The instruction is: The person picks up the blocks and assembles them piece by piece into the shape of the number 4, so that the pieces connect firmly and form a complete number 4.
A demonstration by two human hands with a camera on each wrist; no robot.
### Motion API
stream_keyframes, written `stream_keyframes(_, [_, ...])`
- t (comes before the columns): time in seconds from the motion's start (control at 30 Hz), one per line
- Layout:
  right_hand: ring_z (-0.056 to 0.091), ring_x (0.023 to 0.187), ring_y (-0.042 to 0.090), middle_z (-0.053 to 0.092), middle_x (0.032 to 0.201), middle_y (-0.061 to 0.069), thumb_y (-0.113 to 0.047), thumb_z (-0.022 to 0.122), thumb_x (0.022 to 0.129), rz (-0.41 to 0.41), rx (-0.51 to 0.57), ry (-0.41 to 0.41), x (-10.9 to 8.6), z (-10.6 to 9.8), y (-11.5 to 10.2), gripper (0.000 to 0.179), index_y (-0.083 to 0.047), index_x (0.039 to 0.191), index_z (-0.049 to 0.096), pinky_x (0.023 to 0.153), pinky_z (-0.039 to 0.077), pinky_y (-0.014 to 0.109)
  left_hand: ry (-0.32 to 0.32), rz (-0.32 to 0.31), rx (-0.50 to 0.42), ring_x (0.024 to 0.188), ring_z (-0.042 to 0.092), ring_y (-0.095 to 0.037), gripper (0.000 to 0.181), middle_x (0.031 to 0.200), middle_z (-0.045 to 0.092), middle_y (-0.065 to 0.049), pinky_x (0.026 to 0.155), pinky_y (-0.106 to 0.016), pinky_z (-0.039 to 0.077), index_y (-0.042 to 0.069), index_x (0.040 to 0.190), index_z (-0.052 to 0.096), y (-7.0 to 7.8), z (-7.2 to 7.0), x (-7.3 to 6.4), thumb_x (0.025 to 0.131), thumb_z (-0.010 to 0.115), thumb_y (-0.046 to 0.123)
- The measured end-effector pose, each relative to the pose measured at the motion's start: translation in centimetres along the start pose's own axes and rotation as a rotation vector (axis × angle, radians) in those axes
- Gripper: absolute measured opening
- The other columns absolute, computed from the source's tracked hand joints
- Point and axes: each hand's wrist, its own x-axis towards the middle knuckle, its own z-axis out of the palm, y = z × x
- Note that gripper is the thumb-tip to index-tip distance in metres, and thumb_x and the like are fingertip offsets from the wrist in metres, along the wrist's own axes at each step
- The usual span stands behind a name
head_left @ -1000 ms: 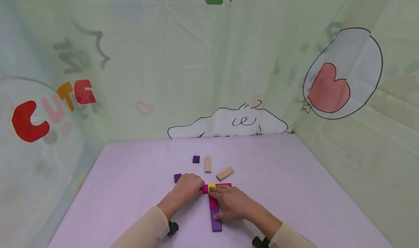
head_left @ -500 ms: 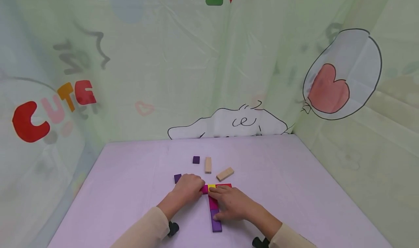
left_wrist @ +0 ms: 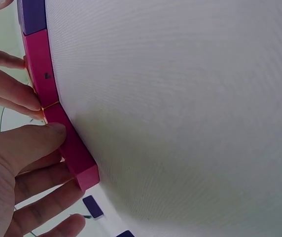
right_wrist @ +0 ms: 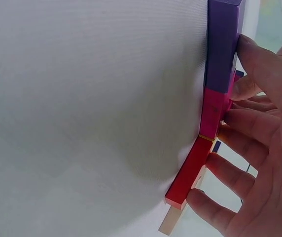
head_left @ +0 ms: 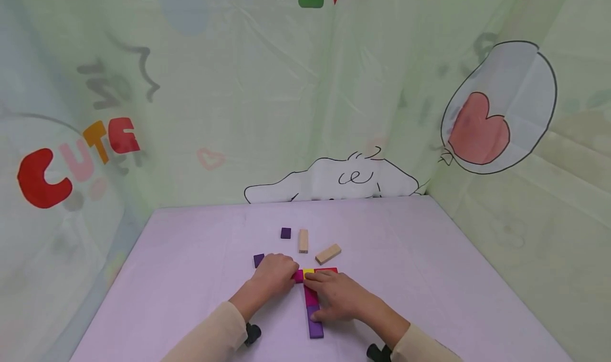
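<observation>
Flat on the table, coloured wooden blocks form a T. Its stem is a magenta block (head_left: 311, 298) and a purple block (head_left: 315, 329); a yellow block (head_left: 308, 271) sits at the junction and a red block (head_left: 330, 269) extends to the right. My left hand (head_left: 273, 273) pinches the magenta block of the left arm (left_wrist: 75, 148), thumb on the near side and fingers on the far side. My right hand (head_left: 341, 295) lies over the stem with fairly straight fingers, its thumb touching the purple block and fingertips touching the yellow and red blocks.
Beyond the T lie two plain wooden blocks, one straight (head_left: 303, 241) and one slanted (head_left: 328, 253). Two small dark purple blocks (head_left: 286, 233) (head_left: 259, 260) lie farther left. A printed curtain (head_left: 286, 96) hangs behind the lilac table (head_left: 191, 245).
</observation>
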Motion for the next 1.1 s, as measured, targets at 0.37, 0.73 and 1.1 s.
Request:
stream_keyframes(0.37, [0.052,0.14,0.025,0.056,0.152,0.0,-0.059,0.078,0.083,-0.003,-0.005,0.003,-0.2,-0.2,-0.2,0.076,-0.022,0.147,0.059,0.109,0.05,0.051,-0.017,-0.002,-0.015,0.065,0.049,-0.01,0.018,0.079,0.07,0.005,0.063,-0.022,0.045,0.018,0.101,0.079,-0.1,-0.1,-0.1,0.088,0.083,0.03])
stream_keyframes(0.73, [0.052,0.141,0.025,0.056,0.152,0.0,-0.059,0.078,0.084,-0.004,-0.009,0.007,-0.3,-0.5,-0.3,0.076,-0.021,0.147,0.059,0.11,0.05,0.051,0.013,-0.062,-0.043,0.091,0.064,-0.019,0.04,0.106,0.073,-0.001,0.082,-0.036,0.057,0.014,0.12,0.075,-1.8,-1.3,-0.5,0.092,0.076,0.042])
stream_keyframes(1.1, [0.052,0.141,0.026,0.057,0.151,-0.001,-0.059,0.078,0.084,0.004,-0.011,0.007,-0.2,-0.2,-0.3,0.076,-0.022,0.147,0.059,0.11,0.05,0.05,-0.011,-0.227,-0.134,0.103,0.066,-0.029,0.045,0.121,0.069,-0.011,0.089,-0.047,0.058,0.007,0.131,0.069,-5.2,-0.6,-2.1,0.095,0.072,0.033])
